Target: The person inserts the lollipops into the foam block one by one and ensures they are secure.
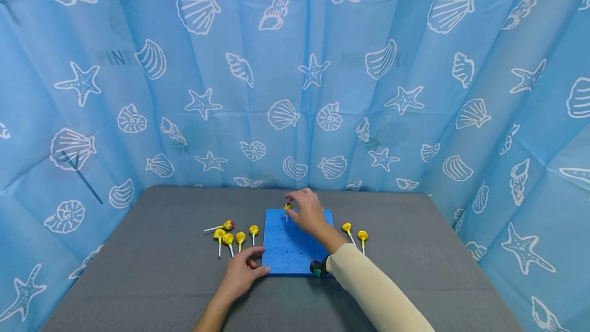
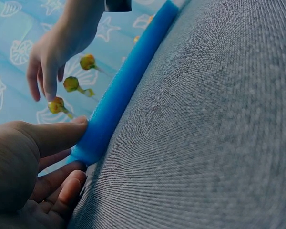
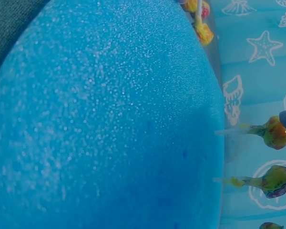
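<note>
A square blue foam board with small holes in its top lies flat. My right hand reaches over its far part and pinches a yellow-and-red lollipop at the candy, its white stick pointing down to the foam. More lollipops stand upright along the far side, one and another among them; in the head view the right hand mostly covers these. At the near left corner of the board, my left hand holds the edge, with the thumb against the corner and the fingers curled beside it.
Left of the board lie several loose yellow lollipops. Two more, one beside another, lie to the right. Everything sits on a grey cloth-covered table, with a blue shell-print curtain behind its far edge.
</note>
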The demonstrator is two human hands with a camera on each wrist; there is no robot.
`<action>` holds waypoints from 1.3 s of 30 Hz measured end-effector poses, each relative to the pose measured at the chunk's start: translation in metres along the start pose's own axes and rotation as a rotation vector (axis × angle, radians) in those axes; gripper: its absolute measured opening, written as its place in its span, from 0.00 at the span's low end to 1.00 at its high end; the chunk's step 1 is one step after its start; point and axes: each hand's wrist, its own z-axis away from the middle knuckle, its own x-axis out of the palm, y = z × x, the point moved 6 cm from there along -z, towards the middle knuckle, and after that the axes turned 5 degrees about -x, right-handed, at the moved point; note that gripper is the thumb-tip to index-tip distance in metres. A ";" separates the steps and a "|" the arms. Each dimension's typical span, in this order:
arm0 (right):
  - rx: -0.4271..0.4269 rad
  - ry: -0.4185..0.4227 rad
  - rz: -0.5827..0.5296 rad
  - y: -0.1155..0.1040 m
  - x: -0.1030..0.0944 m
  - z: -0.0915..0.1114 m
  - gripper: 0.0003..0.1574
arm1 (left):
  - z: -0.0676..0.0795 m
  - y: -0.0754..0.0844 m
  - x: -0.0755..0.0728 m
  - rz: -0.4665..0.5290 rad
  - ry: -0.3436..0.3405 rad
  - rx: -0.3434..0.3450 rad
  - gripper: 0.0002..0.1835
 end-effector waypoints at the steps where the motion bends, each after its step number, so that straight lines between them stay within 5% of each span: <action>1: -0.005 0.015 -0.001 0.000 -0.001 0.000 0.20 | 0.000 0.000 0.000 -0.001 -0.001 -0.001 0.27; 9: -0.081 0.170 -0.072 -0.005 -0.022 0.004 0.19 | 0.001 0.000 0.000 -0.001 0.000 -0.002 0.27; 14: -0.081 0.185 -0.101 -0.004 -0.032 0.007 0.19 | 0.001 -0.001 -0.001 0.001 0.001 0.005 0.27; 33: 0.164 0.226 -0.121 0.035 -0.048 0.050 0.18 | -0.001 -0.002 0.001 0.013 0.011 0.001 0.27; 39: 0.176 0.255 -0.133 0.048 -0.051 0.063 0.18 | -0.001 -0.001 0.000 0.011 0.016 0.015 0.27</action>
